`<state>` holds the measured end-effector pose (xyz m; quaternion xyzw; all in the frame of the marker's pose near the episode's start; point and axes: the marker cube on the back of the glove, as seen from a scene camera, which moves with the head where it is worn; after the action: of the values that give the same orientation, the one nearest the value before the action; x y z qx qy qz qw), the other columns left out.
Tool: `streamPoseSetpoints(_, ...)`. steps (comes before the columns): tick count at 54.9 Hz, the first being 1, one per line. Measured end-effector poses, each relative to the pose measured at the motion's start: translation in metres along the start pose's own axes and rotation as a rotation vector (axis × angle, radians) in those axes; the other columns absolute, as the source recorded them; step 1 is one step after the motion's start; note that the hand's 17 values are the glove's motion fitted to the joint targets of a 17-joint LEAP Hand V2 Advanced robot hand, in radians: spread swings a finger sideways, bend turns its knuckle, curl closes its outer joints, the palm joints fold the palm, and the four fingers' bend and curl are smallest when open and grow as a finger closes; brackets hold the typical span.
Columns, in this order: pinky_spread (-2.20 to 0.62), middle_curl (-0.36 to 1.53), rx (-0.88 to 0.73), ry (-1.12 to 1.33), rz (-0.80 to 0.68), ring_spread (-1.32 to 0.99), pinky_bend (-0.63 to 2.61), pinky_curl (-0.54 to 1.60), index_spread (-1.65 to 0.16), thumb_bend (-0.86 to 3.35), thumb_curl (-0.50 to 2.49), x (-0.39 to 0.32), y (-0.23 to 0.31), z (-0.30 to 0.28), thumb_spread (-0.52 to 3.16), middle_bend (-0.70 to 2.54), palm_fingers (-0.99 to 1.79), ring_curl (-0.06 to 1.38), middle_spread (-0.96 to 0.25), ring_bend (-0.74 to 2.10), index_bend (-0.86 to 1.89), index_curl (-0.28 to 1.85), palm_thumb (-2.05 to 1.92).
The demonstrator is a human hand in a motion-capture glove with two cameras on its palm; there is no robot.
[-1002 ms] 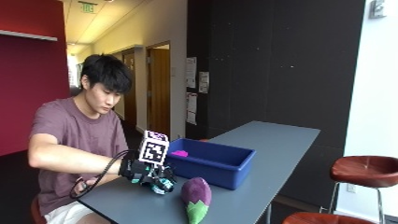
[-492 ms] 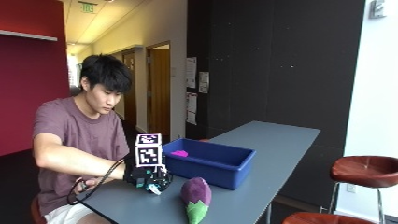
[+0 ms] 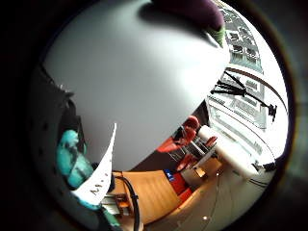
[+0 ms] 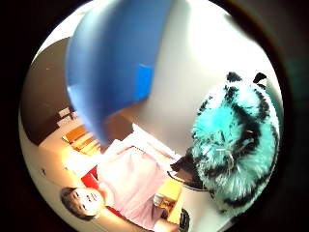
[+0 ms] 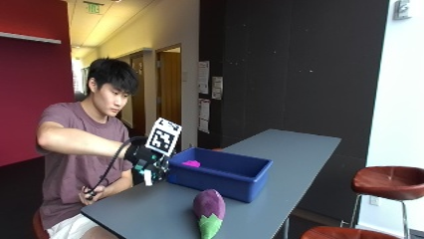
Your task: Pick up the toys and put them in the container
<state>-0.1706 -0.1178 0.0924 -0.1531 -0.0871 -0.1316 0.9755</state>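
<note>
While the purple plush eggplant toy w/ green stem end (image 5: 209, 211) lies flat on the grey tabletop (image 5: 291, 149) nearest the outside camera, close to the front edge, it sits apart from everything else and untouched. Next back, the black-gloved right hand (image 5: 147, 163) is raised above the tabletop just beside the near-left end of the blue rectangular plastic container (image 5: 222, 172). Its grip is curled round a fluffy teal-and-black striped plush toy (image 4: 236, 145); thumb-side palm view shows the toy's fur filling much of the picture w/ the container's blue wall close by, and little-finger-side view shows a teal patch of it next to a white paper tag. In outside view only bits of teal show under the hand, which is level w/ the container's rim, at its outer wall, not over the inside. The container stands on the tabletop approx mid-length, long side facing the camera. Inside it, near the left end, lies a small bright pink toy (image 5: 191, 163); shape too small to tell. The person sits at the tabletop's left end, bare hand low by the edge.
</note>
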Motion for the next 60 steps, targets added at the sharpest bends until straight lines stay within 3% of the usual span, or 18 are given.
streamPoseSetpoints(16,-0.38,0.86,0.355,-0.034,0.018,-0.46,0.94,0.69,-0.22,-0.01,0.82,-0.037,0.01,-0.137,0.56,1.31,0.98,0.8,-0.2,1.25,1.06,0.87,0.55)
streamPoseSetpoints(27,-0.38,0.87,0.49,0.163,-0.135,-0.44,0.95,0.74,-0.2,-0.01,0.88,-0.091,-0.029,-0.173,0.55,1.34,0.96,0.82,-0.18,1.28,1.07,0.92,0.54)
streamPoseSetpoints(36,-0.39,0.88,0.54,0.146,-0.126,-0.43,0.96,0.78,-0.19,-0.01,0.91,-0.152,-0.066,-0.181,0.55,1.36,0.94,0.82,-0.17,1.3,1.07,0.95,0.54)
streamPoseSetpoints(43,-0.39,0.87,0.54,0.077,-0.197,-0.42,0.95,0.8,-0.19,-0.01,0.93,-0.183,-0.078,-0.178,0.55,1.36,0.91,0.82,-0.16,1.31,1.07,0.97,0.53)
streamPoseSetpoints(48,-0.39,0.86,0.483,0.173,-0.039,-0.42,0.94,0.81,-0.19,-0.02,0.94,-0.17,-0.093,-0.17,0.56,1.35,0.87,0.82,-0.16,1.31,1.06,0.99,0.52)
streamPoseSetpoints(50,-0.39,0.86,0.424,0.144,-0.051,-0.41,0.94,0.81,-0.19,-0.02,0.94,-0.172,-0.095,-0.166,0.57,1.33,0.81,0.81,-0.16,1.31,1.04,0.99,0.51)
streamPoseSetpoints(53,-0.37,0.85,0.35,0.051,-0.183,-0.4,0.93,0.82,-0.19,-0.03,0.93,-0.177,-0.091,-0.161,0.62,1.28,0.63,0.81,-0.17,1.29,0.98,1.01,0.47)
streamPoseSetpoints(54,-0.36,0.83,0.338,0.052,-0.216,-0.4,0.92,0.8,-0.19,-0.04,0.92,-0.176,-0.09,-0.159,0.66,1.22,0.44,0.79,-0.17,1.25,0.9,0.99,0.45)
streamPoseSetpoints(55,-0.36,0.84,0.331,0.064,-0.236,-0.39,0.93,0.82,-0.19,-0.04,0.92,-0.174,-0.09,-0.157,0.67,1.25,0.5,0.81,-0.18,1.29,0.92,1.01,0.44)
streamPoseSetpoints(59,-0.31,0.78,0.301,0.117,-0.19,-0.37,0.98,0.78,-0.19,-0.08,0.82,-0.174,-0.095,-0.149,0.9,1.09,0.11,0.76,-0.2,1.16,0.66,0.93,0.27)
streamPoseSetpoints(60,-0.31,0.79,0.288,0.119,-0.167,-0.38,0.97,0.78,-0.19,-0.05,0.82,-0.175,-0.097,-0.148,0.92,1.12,0.2,0.77,-0.2,1.18,0.7,0.95,0.29)
